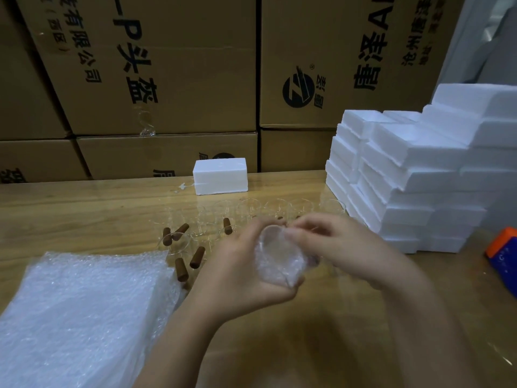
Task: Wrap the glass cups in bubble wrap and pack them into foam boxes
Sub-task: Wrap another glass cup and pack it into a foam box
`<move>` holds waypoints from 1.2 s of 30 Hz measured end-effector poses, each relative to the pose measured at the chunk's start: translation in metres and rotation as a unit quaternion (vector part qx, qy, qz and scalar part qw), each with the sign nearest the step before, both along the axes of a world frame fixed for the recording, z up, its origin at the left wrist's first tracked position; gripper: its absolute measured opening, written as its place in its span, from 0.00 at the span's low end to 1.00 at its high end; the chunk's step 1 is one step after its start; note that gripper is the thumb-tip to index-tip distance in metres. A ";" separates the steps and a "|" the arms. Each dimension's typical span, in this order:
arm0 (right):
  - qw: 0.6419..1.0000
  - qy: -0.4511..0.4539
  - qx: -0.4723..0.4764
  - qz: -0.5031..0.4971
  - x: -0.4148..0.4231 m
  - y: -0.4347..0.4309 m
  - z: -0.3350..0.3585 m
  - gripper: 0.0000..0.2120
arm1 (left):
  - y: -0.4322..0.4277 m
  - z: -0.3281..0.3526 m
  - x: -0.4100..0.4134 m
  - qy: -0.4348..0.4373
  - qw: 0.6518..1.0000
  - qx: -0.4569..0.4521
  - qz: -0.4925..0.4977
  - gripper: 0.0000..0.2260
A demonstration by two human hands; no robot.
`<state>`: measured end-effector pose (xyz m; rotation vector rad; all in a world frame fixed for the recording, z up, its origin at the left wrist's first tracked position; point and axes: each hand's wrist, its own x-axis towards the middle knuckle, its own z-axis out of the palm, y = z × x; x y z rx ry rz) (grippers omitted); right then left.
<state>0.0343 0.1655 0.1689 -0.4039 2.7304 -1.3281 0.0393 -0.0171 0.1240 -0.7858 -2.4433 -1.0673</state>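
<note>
My left hand (237,271) clasps the bubble-wrapped clear glass cup (279,249), mouth toward me; my right hand (345,245) pinches its wrap (270,273) at the rim.

The bubble wrap stack (70,317) runs off the left edge.

we see a wall of brown cardboard cartons (173,65) stacked at the back, printed with large black chinese characters and a round black logo (298,91). a crumpled strip of clear tape (146,124) hangs off one carton's lower edge. in front of them runs a light wooden table (84,208) with visible grain. at the right edge of the table lies an orange and blue object (503,247), partly cut off, which we cannot identify. a pale grey panel (481,46) stands in the upper right corner.
</note>
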 end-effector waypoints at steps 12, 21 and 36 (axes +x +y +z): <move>0.892 0.174 0.170 -0.382 -0.080 0.125 0.042 0.27 | -0.001 -0.007 0.002 -0.120 0.935 0.332 0.044 0.26; 0.865 0.131 0.246 -0.416 -0.112 0.134 0.041 0.19 | -0.007 0.001 0.002 -0.212 0.854 0.470 -0.066 0.30; 0.968 0.130 0.202 0.072 0.022 0.064 -0.068 0.10 | -0.039 0.003 0.017 -0.083 0.849 0.522 -0.009 0.24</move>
